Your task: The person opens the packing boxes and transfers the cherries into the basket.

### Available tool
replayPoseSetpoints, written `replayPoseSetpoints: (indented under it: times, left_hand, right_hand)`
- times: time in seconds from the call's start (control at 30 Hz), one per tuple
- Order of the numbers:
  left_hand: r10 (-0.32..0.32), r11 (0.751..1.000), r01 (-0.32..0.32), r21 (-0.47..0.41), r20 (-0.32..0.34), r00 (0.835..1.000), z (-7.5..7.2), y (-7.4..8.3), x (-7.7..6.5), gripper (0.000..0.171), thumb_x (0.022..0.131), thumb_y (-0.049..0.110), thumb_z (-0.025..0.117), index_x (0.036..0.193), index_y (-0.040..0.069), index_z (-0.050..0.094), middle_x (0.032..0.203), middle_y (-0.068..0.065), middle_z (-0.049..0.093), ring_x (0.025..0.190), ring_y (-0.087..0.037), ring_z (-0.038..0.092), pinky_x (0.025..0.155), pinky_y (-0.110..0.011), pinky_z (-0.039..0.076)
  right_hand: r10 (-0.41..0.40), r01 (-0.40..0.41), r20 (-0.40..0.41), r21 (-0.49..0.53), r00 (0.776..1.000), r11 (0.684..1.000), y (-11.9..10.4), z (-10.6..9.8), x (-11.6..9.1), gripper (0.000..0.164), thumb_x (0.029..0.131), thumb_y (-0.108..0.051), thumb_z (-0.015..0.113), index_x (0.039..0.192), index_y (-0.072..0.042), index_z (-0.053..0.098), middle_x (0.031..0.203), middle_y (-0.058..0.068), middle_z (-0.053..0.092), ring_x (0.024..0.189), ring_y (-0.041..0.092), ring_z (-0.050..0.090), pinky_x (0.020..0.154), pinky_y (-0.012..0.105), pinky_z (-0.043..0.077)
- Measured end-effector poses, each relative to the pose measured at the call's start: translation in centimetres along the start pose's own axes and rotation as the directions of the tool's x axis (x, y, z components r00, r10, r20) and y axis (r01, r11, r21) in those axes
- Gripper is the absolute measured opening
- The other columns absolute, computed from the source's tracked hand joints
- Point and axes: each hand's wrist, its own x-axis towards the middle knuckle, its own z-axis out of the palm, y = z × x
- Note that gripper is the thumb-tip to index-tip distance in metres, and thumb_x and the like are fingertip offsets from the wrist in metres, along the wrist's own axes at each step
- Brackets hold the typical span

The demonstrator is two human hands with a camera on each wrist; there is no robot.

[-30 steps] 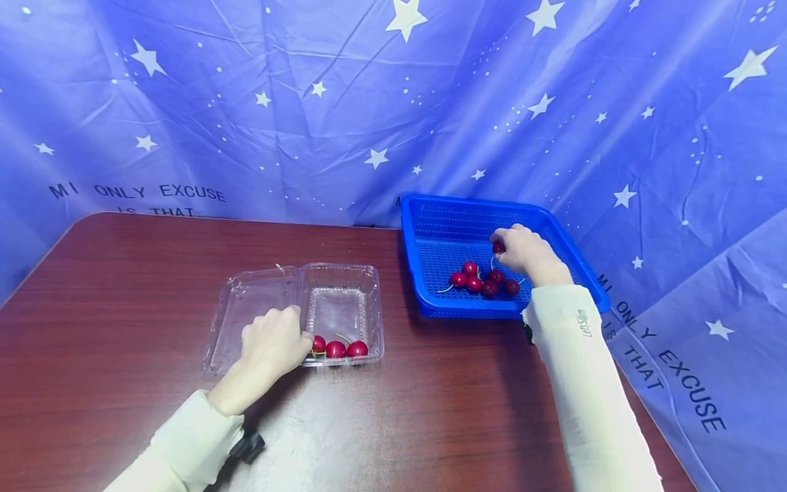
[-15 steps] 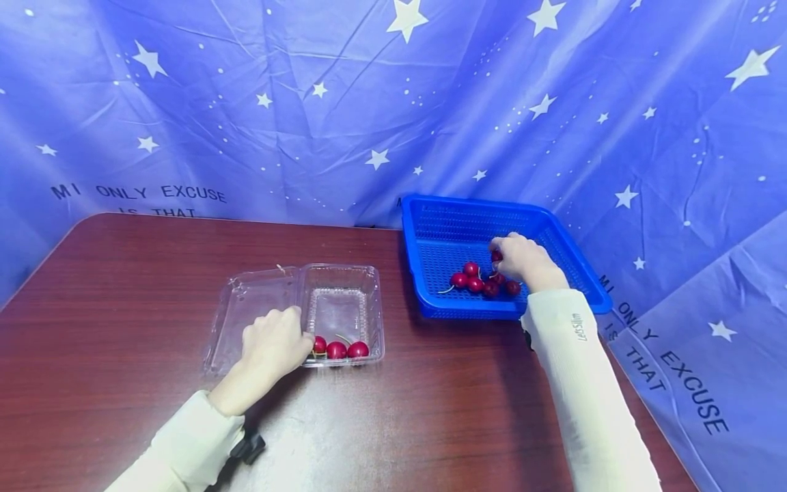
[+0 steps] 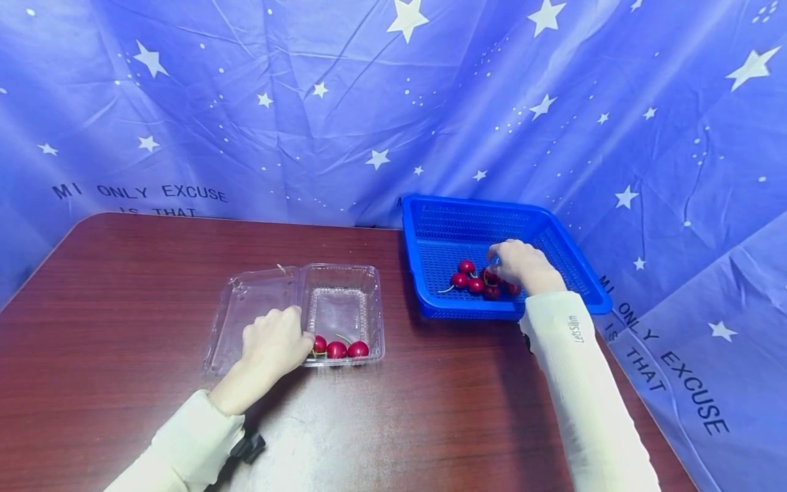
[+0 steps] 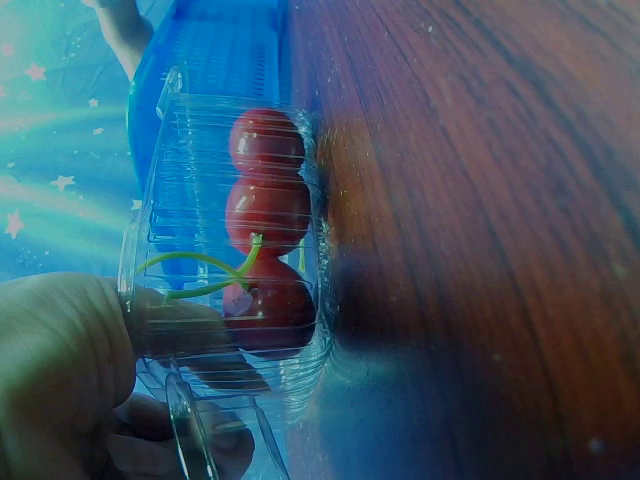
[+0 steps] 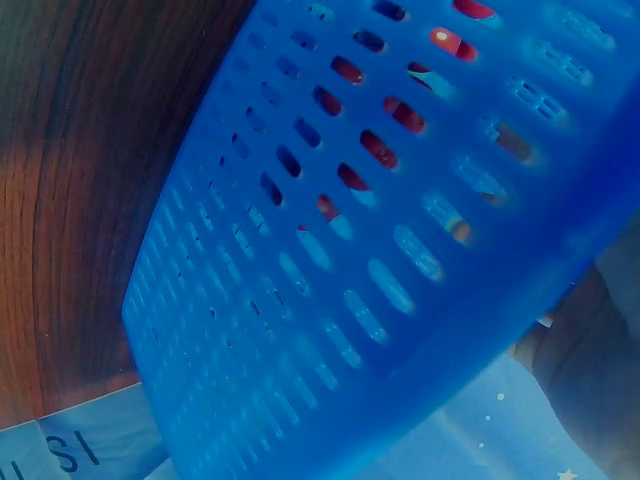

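The cherries (image 3: pixel 476 285) in the blue basket (image 3: pixel 467 312) lie clustered beneath and beside the right grip (image 3: pixel 522 264), its finger and thumb parted around nothing visible; the left grip (image 3: pixel 274 339) pinches the clear box (image 3: pixel 337 307) near three more cherries (image 3: pixel 336 350).

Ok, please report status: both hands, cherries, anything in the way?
Left hand pinches wall of clear box. Right hand at cherries in blue basket, grip unclear. Three cherries in box. Basket wall blocks right wrist view.

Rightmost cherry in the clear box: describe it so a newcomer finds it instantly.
On the table left of the blue basket sits an open clear box. Three cherries line its near wall. The right-end cherry lies farthest from the left hand.
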Motion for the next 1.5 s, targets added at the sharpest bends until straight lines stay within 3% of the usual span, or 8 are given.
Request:
replayPoseSetpoints:
  times: [0.6, 0.9, 1.07, 1.3, 1.5]
  left_hand:
    - [0.001, 1.0, -0.001, -0.006, 0.001, 1.0, 0.1, -0.1, 0.0, 0.014, 0.073, 0.018, 0.061, 0.07, 0.005, 0.057, 0.069, -0.018, 0.064, 0.066, -0.042, 0.062, 0.052, -0.054, 0.048]
    - [-0.004, 1.0, 0.004, -0.007, 0.013, 1.0, 0.0, -0.1, 0.0, 0.014, 0.073, 0.018, 0.061, 0.071, 0.005, 0.057, 0.068, -0.016, 0.062, 0.065, -0.04, 0.062, 0.052, -0.053, 0.047]
    - [-0.006, 1.0, 0.006, -0.005, 0.011, 1.0, 0.0, -0.1, 0.0, 0.014, 0.073, 0.018, 0.061, 0.071, 0.005, 0.057, 0.069, -0.017, 0.063, 0.066, -0.041, 0.062, 0.053, -0.054, 0.048]
    - [0.001, 1.0, -0.001, -0.005, 0.006, 1.0, 0.1, -0.1, 0.1, 0.013, 0.072, 0.017, 0.061, 0.071, 0.005, 0.057, 0.068, -0.017, 0.063, 0.065, -0.04, 0.062, 0.052, -0.053, 0.048]
    - [-0.003, 1.0, 0.003, -0.004, 0.004, 1.0, 0.1, -0.1, 0.1, 0.014, 0.073, 0.018, 0.061, 0.07, 0.005, 0.057, 0.068, -0.017, 0.063, 0.065, -0.041, 0.062, 0.051, -0.053, 0.048]
  right_hand:
    - [0.037, -0.04, 0.046, 0.057, 0.998, 0.998, 0.3, -0.1, 0.1, 0.042, 0.093, -0.022, 0.061, 0.128, 0.0, 0.056, 0.13, 0.031, 0.057, 0.111, 0.048, 0.055, 0.091, 0.067, 0.044]
    - [0.026, -0.028, 0.066, 0.022, 0.997, 0.999, -0.1, -0.1, 0.3, 0.047, 0.092, -0.028, 0.061, 0.13, -0.001, 0.055, 0.133, 0.033, 0.054, 0.114, 0.05, 0.054, 0.091, 0.067, 0.044]
    - [0.021, -0.026, 0.047, 0.104, 0.999, 0.994, -0.2, -0.3, 0.4, 0.048, 0.094, -0.03, 0.058, 0.131, -0.001, 0.054, 0.135, 0.033, 0.053, 0.117, 0.05, 0.051, 0.094, 0.069, 0.042]
    - [-0.026, 0.026, -0.005, 0.267, 1.0, 0.963, -0.6, -0.6, 0.2, 0.05, 0.096, -0.035, 0.053, 0.132, 0.0, 0.053, 0.119, 0.031, 0.061, 0.109, 0.043, 0.056, 0.092, 0.064, 0.045]
    - [-0.052, 0.068, -0.056, 0.325, 0.997, 0.943, -1.3, -1.2, 0.3, 0.053, 0.095, -0.04, 0.053, 0.132, -0.001, 0.053, 0.126, 0.031, 0.06, 0.115, 0.044, 0.054, 0.096, 0.064, 0.042]
